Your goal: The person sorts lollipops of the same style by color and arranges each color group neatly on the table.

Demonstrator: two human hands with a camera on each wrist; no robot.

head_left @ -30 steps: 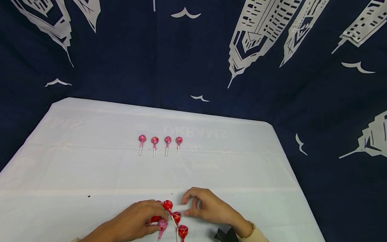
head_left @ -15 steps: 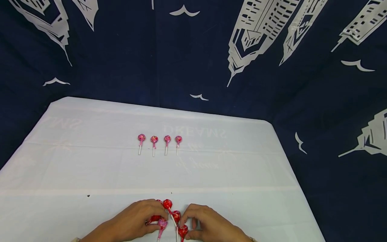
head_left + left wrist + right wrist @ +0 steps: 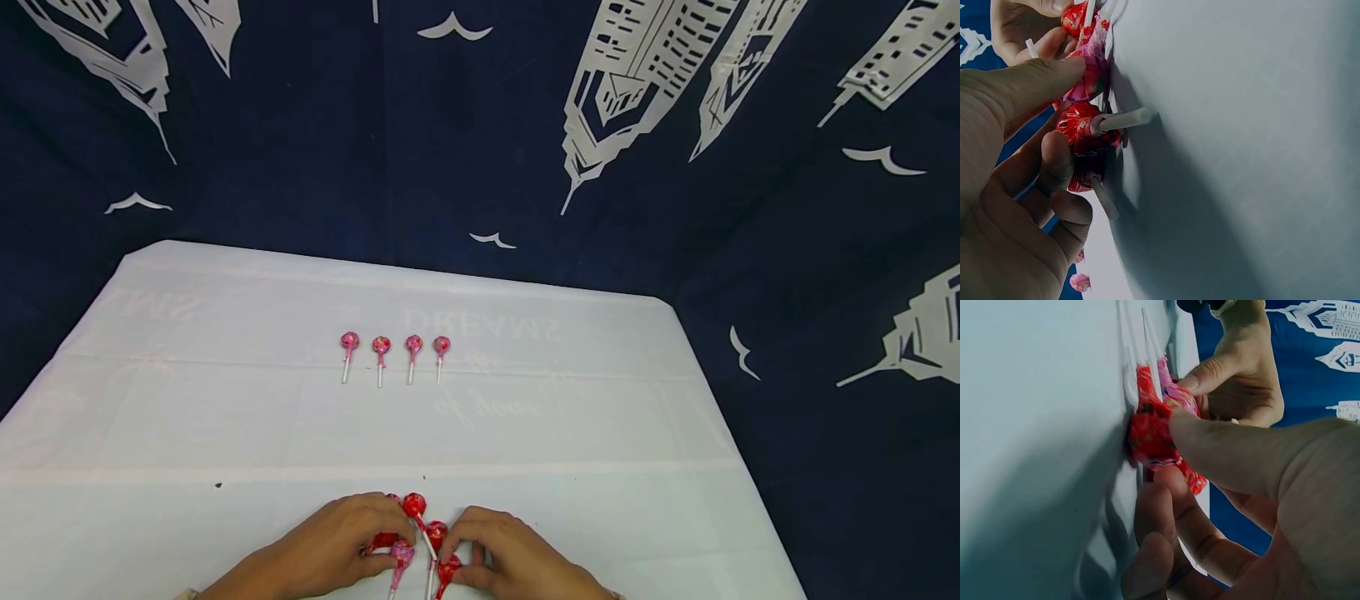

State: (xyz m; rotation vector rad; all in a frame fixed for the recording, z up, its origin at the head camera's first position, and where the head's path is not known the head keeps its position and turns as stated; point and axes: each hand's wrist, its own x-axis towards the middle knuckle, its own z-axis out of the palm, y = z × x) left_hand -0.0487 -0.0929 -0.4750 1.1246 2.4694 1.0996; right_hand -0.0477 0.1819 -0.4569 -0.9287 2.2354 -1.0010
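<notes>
In the head view, my left hand curls over a small bunch of wrapped lollipops at the near edge. Its thumb presses a pink lollipop, and its fingers lie round red lollipops beside it, partly hidden from above. Between thumb and fingers, my right hand pinches the head of a red lollipop, whose white stick points toward me. Two more red lollipops, an upper one and a lower one, lie between the hands with sticks crossing.
Farther back, several pink lollipops lie in a row, sticks toward me. They rest on a white-covered table with a small dark speck at left. Dark blue cloth with white building prints hangs behind.
My right hand has come down and left from above the table to the nearest red lollipop, pinched it, and nudged it slightly left. My left hand has barely moved.
</notes>
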